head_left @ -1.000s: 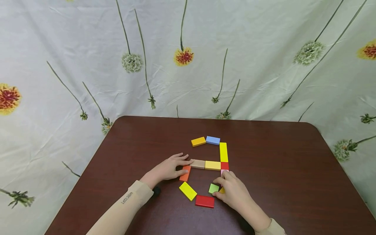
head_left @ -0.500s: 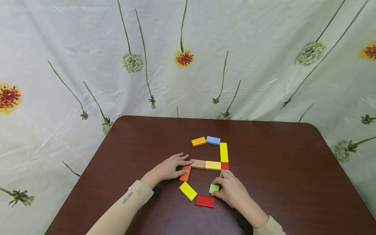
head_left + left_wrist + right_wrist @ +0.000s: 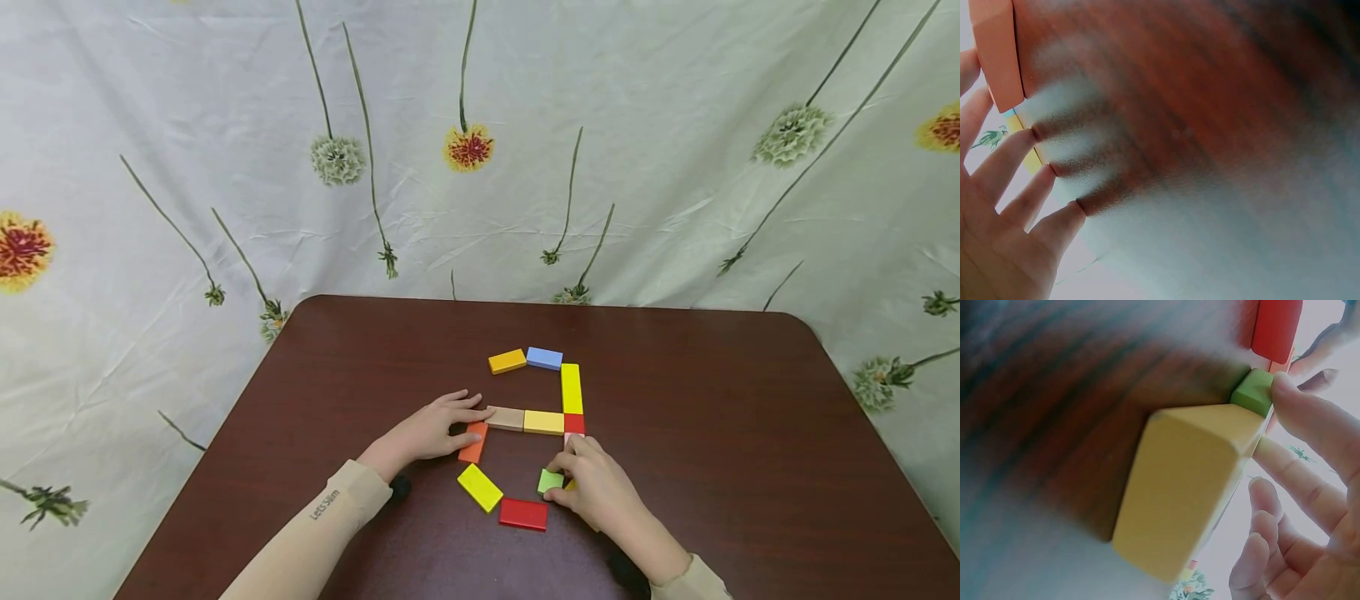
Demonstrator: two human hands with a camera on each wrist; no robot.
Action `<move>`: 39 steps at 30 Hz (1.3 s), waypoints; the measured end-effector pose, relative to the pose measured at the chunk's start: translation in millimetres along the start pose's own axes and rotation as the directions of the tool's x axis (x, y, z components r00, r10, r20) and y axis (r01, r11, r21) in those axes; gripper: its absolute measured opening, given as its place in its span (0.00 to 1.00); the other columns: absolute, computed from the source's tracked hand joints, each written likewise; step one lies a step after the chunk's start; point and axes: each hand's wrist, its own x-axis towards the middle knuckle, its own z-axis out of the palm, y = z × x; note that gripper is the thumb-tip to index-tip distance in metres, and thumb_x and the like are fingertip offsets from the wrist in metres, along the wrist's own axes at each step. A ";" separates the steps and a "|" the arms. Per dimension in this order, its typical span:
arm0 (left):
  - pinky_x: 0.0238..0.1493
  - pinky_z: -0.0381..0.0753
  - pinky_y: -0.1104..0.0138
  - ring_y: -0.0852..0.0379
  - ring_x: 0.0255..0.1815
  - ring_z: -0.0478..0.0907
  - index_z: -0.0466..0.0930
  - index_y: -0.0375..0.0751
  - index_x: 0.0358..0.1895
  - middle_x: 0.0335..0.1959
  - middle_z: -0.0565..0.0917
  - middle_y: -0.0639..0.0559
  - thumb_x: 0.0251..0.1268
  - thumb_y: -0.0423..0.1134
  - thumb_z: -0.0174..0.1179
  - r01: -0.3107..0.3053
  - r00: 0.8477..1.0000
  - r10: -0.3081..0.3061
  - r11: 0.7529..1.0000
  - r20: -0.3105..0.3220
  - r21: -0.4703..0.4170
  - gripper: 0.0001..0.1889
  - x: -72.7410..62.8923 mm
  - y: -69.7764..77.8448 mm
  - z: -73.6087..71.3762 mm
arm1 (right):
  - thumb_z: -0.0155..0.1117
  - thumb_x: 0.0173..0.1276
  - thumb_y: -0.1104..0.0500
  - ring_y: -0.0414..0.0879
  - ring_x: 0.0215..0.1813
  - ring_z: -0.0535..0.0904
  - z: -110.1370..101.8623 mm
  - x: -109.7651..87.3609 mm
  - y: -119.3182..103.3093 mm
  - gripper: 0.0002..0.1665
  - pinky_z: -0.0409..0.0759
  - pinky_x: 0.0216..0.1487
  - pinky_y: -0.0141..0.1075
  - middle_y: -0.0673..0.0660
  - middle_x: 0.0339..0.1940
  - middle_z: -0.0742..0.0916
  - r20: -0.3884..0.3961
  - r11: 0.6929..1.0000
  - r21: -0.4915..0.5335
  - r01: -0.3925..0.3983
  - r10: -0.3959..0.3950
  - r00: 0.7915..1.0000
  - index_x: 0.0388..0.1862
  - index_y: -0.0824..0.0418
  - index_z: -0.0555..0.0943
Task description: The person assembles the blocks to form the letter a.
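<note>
My right hand [image 3: 600,487] pinches a small green block [image 3: 550,481] between thumb and index finger, close to the tabletop. Beside it, largely under that hand, lies an orange-yellow block [image 3: 1172,487]. The right fingertips partly cover a pink block [image 3: 572,438]. On the other side, my left hand [image 3: 433,429] lies with spread fingers on the table. Its index fingertip is at the end of a tan block [image 3: 506,418], and the thumb touches an orange block [image 3: 472,443].
A pale yellow block [image 3: 543,422] continues the tan one toward a red block [image 3: 573,423]. Farther back are yellow [image 3: 572,388], blue [image 3: 544,358] and amber [image 3: 507,361] blocks. Nearer me lie a yellow block [image 3: 480,487] and a red block [image 3: 523,514]. A flowered cloth [image 3: 660,167] hangs behind the table.
The green block has shifted slightly to the right with my right thumb and index finger. My left hand has stayed in place.
</note>
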 end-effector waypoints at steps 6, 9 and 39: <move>0.71 0.66 0.44 0.40 0.79 0.54 0.71 0.56 0.70 0.74 0.67 0.46 0.68 0.47 0.62 -0.003 1.000 0.003 1.000 -0.001 -0.004 0.27 -0.6 0.8 -0.8 | 0.84 0.44 0.54 0.40 0.36 0.66 -1.0 -1.2 0.3 0.16 0.69 0.30 0.28 0.46 0.28 0.74 -0.009 1.000 -0.013 0.009 -0.009 1.000 0.31 0.56 0.88; 0.71 0.66 0.44 0.40 0.78 0.55 0.71 0.56 0.70 0.74 0.67 0.46 0.68 0.47 0.62 -0.005 1.000 0.005 1.000 -0.002 -0.005 0.28 -0.5 0.4 -0.5 | 0.84 0.44 0.54 0.40 0.36 0.66 -0.6 -1.3 1.0 0.16 0.69 0.30 0.28 0.46 0.28 0.74 -0.014 1.000 -0.014 0.012 -0.012 1.000 0.31 0.56 0.88; 0.71 0.66 0.44 0.41 0.79 0.54 0.71 0.57 0.70 0.74 0.67 0.47 0.68 0.47 0.62 0.005 1.000 -0.005 1.000 -0.004 -0.008 0.28 -0.8 0.0 1.1 | 0.84 0.44 0.54 0.39 0.37 0.67 3.0 -0.3 3.0 0.15 0.73 0.33 0.30 0.45 0.28 0.74 -0.015 1.000 -0.015 0.027 -0.027 1.000 0.30 0.57 0.87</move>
